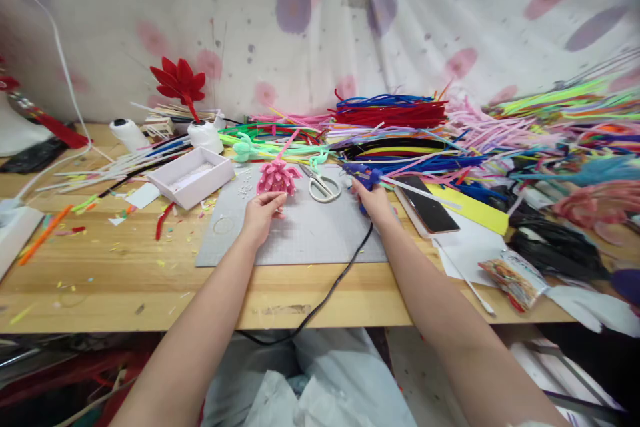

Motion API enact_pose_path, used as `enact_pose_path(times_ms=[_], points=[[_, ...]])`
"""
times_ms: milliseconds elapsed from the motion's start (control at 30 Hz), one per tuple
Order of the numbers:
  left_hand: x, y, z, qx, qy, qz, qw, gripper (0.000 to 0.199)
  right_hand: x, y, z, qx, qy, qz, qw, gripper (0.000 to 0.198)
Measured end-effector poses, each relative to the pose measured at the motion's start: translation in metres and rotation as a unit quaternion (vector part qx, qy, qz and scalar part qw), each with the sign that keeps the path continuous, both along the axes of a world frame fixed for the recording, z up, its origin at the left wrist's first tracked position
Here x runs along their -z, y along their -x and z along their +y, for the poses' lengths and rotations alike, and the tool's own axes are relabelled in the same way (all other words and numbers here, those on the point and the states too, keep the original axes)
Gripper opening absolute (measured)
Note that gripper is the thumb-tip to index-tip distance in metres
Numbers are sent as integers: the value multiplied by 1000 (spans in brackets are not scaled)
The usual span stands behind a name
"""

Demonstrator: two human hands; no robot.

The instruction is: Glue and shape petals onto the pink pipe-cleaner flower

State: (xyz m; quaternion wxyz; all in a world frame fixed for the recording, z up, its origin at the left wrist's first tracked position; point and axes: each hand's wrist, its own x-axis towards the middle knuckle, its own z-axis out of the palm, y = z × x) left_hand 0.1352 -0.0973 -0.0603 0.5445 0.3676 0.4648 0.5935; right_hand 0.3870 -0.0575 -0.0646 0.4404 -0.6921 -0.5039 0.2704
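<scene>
Above the grey cutting mat (pixel 310 240), my left hand (pixel 263 213) pinches a pink pipe-cleaner flower (pixel 278 177) by its lower petals. Its pink stem points up and away from me. My right hand (pixel 371 199) is wrapped round a blue hot glue gun (pixel 364 175), whose nozzle points left toward the middle of the mat. A clear glue stick (pixel 423 192) juts out of its rear, and a black cord (pixel 335 287) runs from it over the table edge. Between my hands lie scissors (pixel 324 188) with pale handles. Small white beads (pixel 245 183) are scattered left of the flower.
A white box (pixel 193 180) stands left of the mat. Behind it, a red flower (pixel 180 83) rises from a white thread spool (pixel 205 137). Bundles of coloured pipe cleaners (pixel 390 113) line the back. At right lie a phone (pixel 427 203), yellow card (pixel 465 208) and a snack packet (pixel 514 279).
</scene>
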Motion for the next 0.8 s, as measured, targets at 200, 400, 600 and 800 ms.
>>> enact_pose_path(times_ms=[200,400,600,800], points=[[-4,0,-5,-55,-12,-17,998,32,1,8,2,-1,51,-192,980,42],[-8,6,-3,-148,-23,-44,988,35,-20,0,-19,-55,49,-359,931,49],[-12,6,1,-220,-40,11,975,31,-57,3,-45,-130,133,-440,879,30],[-12,-1,9,-239,-64,103,963,27,-61,72,-22,-327,-129,-282,893,9]])
